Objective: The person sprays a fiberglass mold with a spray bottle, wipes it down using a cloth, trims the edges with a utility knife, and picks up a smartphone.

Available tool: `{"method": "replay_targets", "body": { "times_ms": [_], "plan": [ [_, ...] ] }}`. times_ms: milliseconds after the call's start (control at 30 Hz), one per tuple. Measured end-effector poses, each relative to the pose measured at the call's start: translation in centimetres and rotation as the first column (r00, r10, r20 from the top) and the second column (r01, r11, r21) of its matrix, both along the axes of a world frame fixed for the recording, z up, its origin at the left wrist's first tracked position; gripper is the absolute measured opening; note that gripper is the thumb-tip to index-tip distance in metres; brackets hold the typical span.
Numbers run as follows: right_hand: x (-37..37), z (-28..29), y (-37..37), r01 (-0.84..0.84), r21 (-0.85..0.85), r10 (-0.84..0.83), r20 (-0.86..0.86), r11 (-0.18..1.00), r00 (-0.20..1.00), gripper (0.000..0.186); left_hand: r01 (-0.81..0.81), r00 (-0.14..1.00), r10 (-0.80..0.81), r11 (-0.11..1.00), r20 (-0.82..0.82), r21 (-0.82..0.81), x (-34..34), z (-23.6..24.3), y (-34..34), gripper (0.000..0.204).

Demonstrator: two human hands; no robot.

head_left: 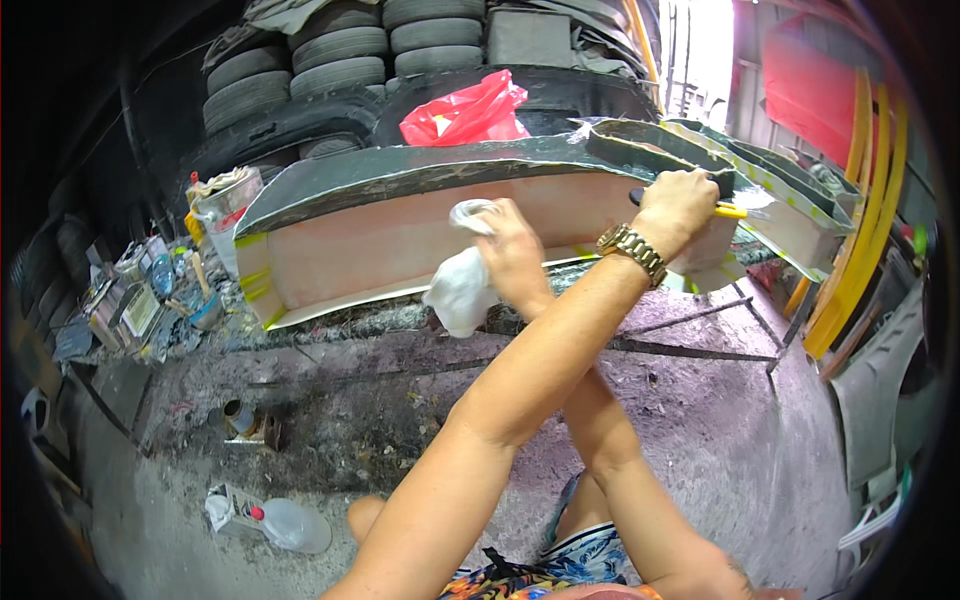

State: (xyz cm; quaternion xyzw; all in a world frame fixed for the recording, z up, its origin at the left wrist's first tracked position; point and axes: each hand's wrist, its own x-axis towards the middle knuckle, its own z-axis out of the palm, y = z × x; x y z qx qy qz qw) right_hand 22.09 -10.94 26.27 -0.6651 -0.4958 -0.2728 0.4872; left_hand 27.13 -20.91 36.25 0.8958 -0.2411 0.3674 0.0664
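My forearms cross, the left one lying over the right. At the right end of a long fibreglass mould (pixel 420 235), my left hand (pixel 680 205), with a metal watch at its wrist, is closed around a slim yellow and black tool (pixel 730 210). Its exact kind is hard to tell. My right hand (pixel 515 262), slightly blurred, grips a bunched white cloth (pixel 463 292) before the middle of the mould. The mould has a pale pinkish inner face and a dark green upper flange; yellow-green tape (pixel 258 280) marks its left end.
A red plastic bag (pixel 470 112) sits behind the mould. Another mould (pixel 790 185) stands at right, near yellow bars (pixel 860 230). Tubs and tools crowd the bench's left, by a white bucket (pixel 225 210). Stacked tyres (pixel 340 60) rise behind. A plastic bottle (pixel 295 525) lies on the floor.
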Motion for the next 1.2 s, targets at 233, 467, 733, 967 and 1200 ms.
{"method": "replay_targets", "body": {
  "times_ms": [233, 467, 733, 967, 1200],
  "plan": [
    [10.4, -1.2, -5.5, 0.270, 0.339, -0.012, -0.602, 0.901, 0.798, 0.027, 0.006, 1.000, -0.006, 1.000, 0.029, 0.016, 0.2, 0.0, 0.2, 0.017],
    [7.3, 0.6, 0.8, 0.358, 0.380, -0.207, -0.384, 0.853, 0.900, 0.011, -0.003, 0.998, 0.002, 1.000, 0.058, 0.026, 0.4, -0.4, 0.2, 0.017],
    [9.8, 1.0, -1.9, 0.534, 0.369, -0.363, -0.440, 0.761, 0.821, 0.008, 0.025, 0.996, -0.025, 1.000, 0.083, 0.002, 0.4, -0.6, 0.2, 0.016],
    [5.4, -0.1, 5.3, 0.281, 0.469, -0.111, -0.358, 0.837, 0.927, 0.012, 0.005, 0.996, -0.006, 1.000, 0.087, 0.006, 0.5, -0.9, 0.0, 0.016],
    [11.5, -1.1, 1.7, 0.482, 0.478, -0.311, -0.394, 0.734, 0.865, 0.005, 0.014, 0.999, -0.015, 1.000, 0.050, 0.015, 0.1, -0.4, 0.2, 0.014]
  ]
}}
